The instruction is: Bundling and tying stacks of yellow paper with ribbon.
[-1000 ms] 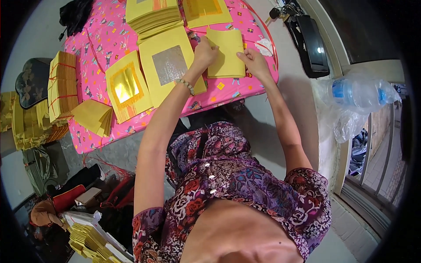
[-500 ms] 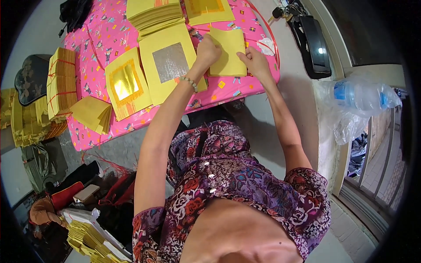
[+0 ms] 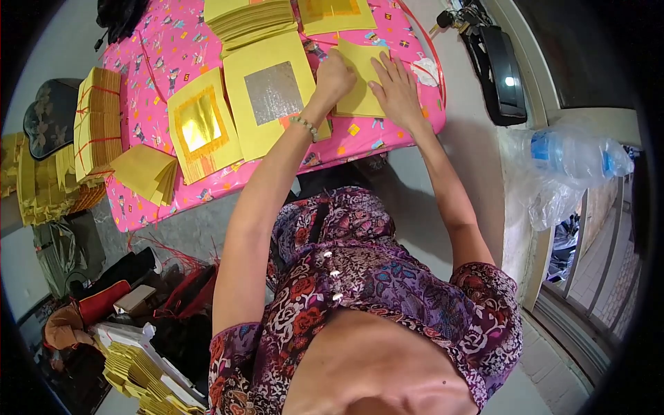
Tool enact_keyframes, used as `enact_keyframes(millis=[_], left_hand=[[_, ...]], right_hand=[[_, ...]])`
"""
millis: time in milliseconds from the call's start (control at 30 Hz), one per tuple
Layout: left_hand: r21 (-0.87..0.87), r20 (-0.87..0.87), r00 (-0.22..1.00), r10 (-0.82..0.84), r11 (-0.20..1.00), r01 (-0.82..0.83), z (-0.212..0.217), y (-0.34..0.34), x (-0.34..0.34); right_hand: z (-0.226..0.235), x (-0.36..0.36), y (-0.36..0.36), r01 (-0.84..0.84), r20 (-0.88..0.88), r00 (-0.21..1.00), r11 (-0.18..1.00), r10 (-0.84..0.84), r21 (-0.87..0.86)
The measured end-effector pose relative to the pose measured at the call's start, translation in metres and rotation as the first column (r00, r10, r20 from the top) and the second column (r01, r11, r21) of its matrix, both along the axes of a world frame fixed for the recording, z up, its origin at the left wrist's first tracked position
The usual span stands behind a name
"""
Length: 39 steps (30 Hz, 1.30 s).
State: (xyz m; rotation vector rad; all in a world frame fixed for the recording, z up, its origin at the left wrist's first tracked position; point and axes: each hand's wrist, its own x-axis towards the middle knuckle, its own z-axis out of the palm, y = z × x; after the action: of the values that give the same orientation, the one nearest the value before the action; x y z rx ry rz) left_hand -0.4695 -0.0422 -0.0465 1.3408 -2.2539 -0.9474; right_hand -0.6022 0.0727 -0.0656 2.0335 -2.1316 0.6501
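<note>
A yellow folded paper point(image 3: 361, 102) lies on the pink patterned tablecloth point(image 3: 304, 158) near the table's right end. My left hand point(image 3: 335, 77) is closed at the paper's left edge, its fingertips partly hidden. My right hand point(image 3: 397, 88) lies flat on the right part of the same paper, fingers spread. Just left of my left hand is a yellow sheet with a silver square point(image 3: 271, 93), partly covered by my wrist. Further left lies a yellow sheet with a gold foil square point(image 3: 199, 124).
Behind stand a stack of yellow paper point(image 3: 252, 26) and an orange-gold sheet point(image 3: 335, 14). At the table's left edge are a bundle tied with red string point(image 3: 97, 124) and folded yellow papers point(image 3: 146, 173). A wall and a hanging plastic bag with bottles point(image 3: 570, 155) are on the right.
My right hand has gone from gripping the paper's right edge to lying flat on it with fingers spread. The left hand stays at the left edge, now more tightly closed.
</note>
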Motion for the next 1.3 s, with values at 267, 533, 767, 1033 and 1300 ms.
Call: enact_keyframes(millis=[267, 533, 767, 1033, 1300], left_hand=[[-0.129, -0.053, 0.998, 0.016, 0.991, -0.022, 0.016, 0.015, 0.013], [-0.115, -0.271, 0.955, -0.121, 0.989, 0.092, 0.06, 0.044, 0.111], [-0.216, -0.116, 0.99, -0.079, 0.975, 0.053, 0.066, 0.074, 0.178], [-0.344, 0.044, 0.996, -0.074, 0.935, 0.085, 0.059, 0.087, 0.186], [-0.32, -0.052, 0.994, -0.099, 0.944, 0.078, 0.048, 0.082, 0.19]], right_hand=[[-0.01, 0.003, -0.004, 0.024, 0.033, 0.999, 0.989, -0.029, 0.147], [0.004, -0.002, -0.005, 0.005, 0.07, 0.997, 0.998, -0.01, 0.06], [0.065, 0.046, 0.004, -0.359, 0.25, 0.888, 0.922, 0.385, -0.144], [0.061, 0.089, 0.013, -0.528, 0.214, 0.829, 0.849, 0.518, -0.008], [0.057, 0.088, 0.01, -0.526, 0.245, 0.825, 0.851, 0.51, 0.0]])
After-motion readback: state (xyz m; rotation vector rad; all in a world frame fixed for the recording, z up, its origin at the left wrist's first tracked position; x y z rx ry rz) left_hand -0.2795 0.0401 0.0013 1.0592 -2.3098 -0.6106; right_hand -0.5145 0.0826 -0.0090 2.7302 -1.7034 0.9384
